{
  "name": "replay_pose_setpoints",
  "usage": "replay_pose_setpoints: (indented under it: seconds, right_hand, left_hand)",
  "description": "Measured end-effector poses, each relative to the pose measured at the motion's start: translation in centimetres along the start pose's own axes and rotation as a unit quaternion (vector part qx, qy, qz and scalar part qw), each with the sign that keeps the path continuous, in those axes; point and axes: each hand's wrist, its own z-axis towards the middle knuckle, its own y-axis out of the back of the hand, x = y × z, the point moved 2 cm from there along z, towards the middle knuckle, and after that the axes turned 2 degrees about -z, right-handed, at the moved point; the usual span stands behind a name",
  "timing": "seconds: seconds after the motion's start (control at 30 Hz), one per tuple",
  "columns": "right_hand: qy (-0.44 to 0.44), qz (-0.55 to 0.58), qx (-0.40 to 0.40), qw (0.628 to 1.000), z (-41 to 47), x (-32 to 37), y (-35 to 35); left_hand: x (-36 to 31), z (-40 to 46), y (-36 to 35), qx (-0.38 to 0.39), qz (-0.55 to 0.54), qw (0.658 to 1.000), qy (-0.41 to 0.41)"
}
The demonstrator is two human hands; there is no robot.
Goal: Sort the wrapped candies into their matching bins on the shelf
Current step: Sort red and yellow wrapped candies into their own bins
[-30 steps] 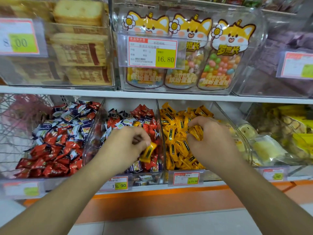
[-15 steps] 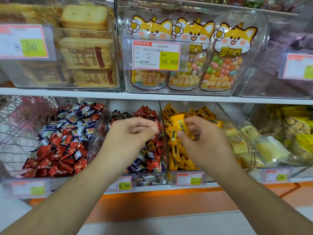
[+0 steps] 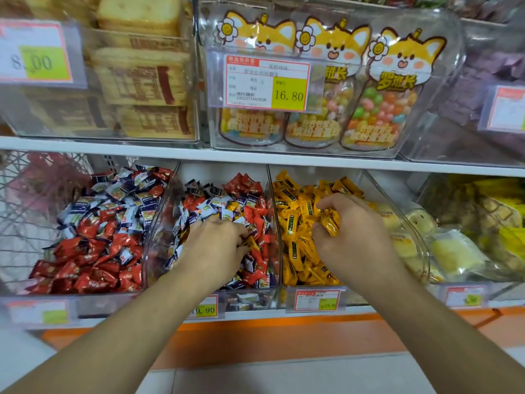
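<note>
Three clear bins stand side by side on the lower shelf. The left bin [image 3: 147,268] holds red and white-blue candies. In the middle bin [image 3: 274,223] the same red and white-blue candies are mixed with a few yellow ones. The right bin [image 3: 284,282] is full of yellow candies [image 3: 295,223]. My left hand [image 3: 216,245] is down in the middle bin, its fingertips curled onto a stray yellow candy [image 3: 251,242]. Over the yellow bin, my right hand [image 3: 352,237] grips a yellow candy [image 3: 329,226] in curled fingers.
Price tags [image 3: 316,300] hang on the bin fronts. Further right sit bins of pale wrapped cakes [image 3: 451,251]. The upper shelf [image 3: 255,157] carries boxes of biscuits [image 3: 139,81] and fox-shaped candy bags [image 3: 386,89]. A wire basket [image 3: 25,211] stands at the far left.
The yellow candy passed from my left hand to my right. My right hand then dropped down into the yellow bin with it, and my left hand went back down into the middle bin.
</note>
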Motion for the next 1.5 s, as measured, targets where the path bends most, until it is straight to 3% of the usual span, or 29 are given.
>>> replay_pose_setpoints:
  seconds: [0.17,0.33,0.43,0.53,0.63,0.7,0.83,0.97,1.07,1.17,1.33,1.5]
  right_hand:
    - [0.014,0.007,0.011,1.000,-0.1,0.1,-0.3]
    - [0.021,0.000,0.011,1.000,-0.2,0.3,-0.2]
    - [0.034,0.005,0.011,0.999,-0.6,0.7,-0.2]
    - [0.078,0.035,0.047,0.995,-1.3,2.2,-0.6]
    - [0.116,0.061,0.060,0.990,-2.1,3.7,-1.3]
    - [0.127,0.061,0.024,0.990,-2.2,4.0,-1.4]
    - [0.067,0.022,-0.028,0.997,-1.0,2.1,-0.1]
    - [-0.014,-0.079,-0.047,0.996,0.5,-0.5,1.2]
    - [0.005,-0.076,-0.034,0.996,0.7,0.0,0.4]
    - [0.064,-0.067,-0.002,0.996,0.7,1.9,-1.3]
    - [0.168,-0.034,0.077,0.982,0.6,5.9,-5.0]
    - [0.272,0.001,0.185,0.944,0.2,10.5,-9.3]
  left_hand:
    - [0.2,-0.1,-0.3,0.012,-0.043,0.999,0.004]
    - [0.0,-0.8,1.2,-0.076,-0.160,0.984,0.005]
    - [-0.4,-1.3,3.2,-0.126,-0.298,0.945,0.054]
    - [-1.3,-1.9,4.7,-0.151,-0.447,0.873,0.120]
    - [-3.0,-3.0,5.1,-0.105,-0.511,0.843,0.132]
    - [-3.7,-3.7,5.3,-0.065,-0.527,0.839,0.114]
    - [-2.5,-4.1,6.3,-0.031,-0.482,0.872,0.082]
    - [2.0,-3.6,7.8,-0.109,-0.276,0.954,0.047]
    - [4.9,-3.5,8.5,-0.105,-0.113,0.988,0.018]
    - [7.2,-3.7,8.0,-0.046,-0.037,0.998,0.006]
    - [11.0,-4.0,6.3,0.084,-0.052,0.995,0.015]
    - [13.1,-3.7,5.9,0.092,-0.135,0.986,0.010]
